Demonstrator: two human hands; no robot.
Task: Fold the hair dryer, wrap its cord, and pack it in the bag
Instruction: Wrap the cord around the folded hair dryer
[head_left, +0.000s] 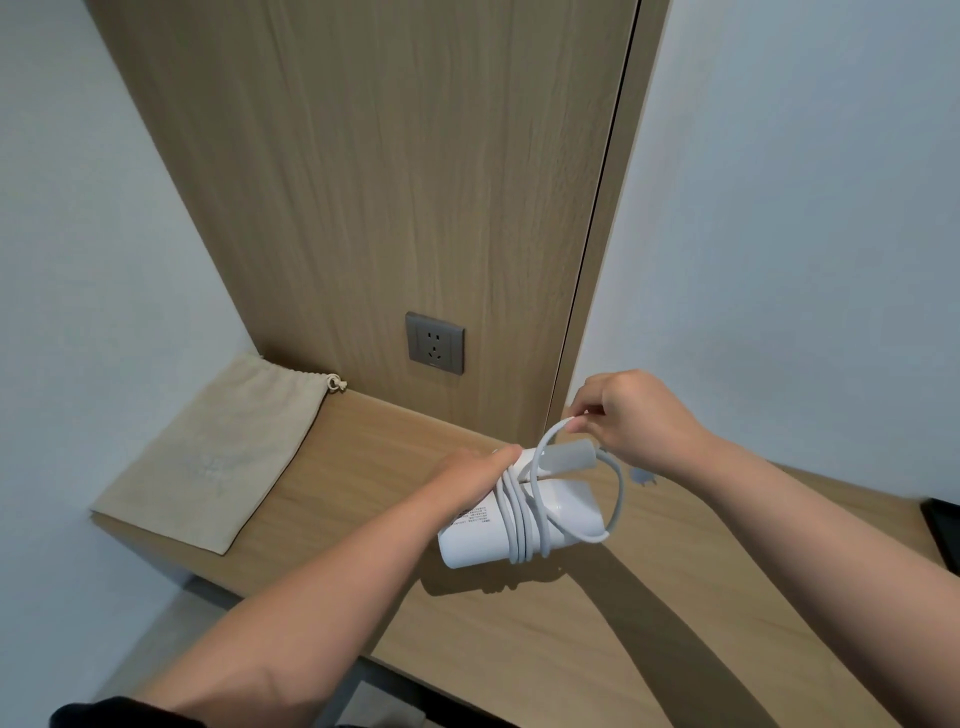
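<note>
Meanwhile bag (208, 457) flat on shelf (363, 467), hands wrapping hair dryer (519, 519) cord (615, 493)

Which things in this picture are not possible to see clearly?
Head view:
- Hair dryer label print: too small to read.
- Its handle end: hidden under the left hand.
- Cord plug: blurred behind the right hand.
- Dark object: cut off by the right edge.
</note>
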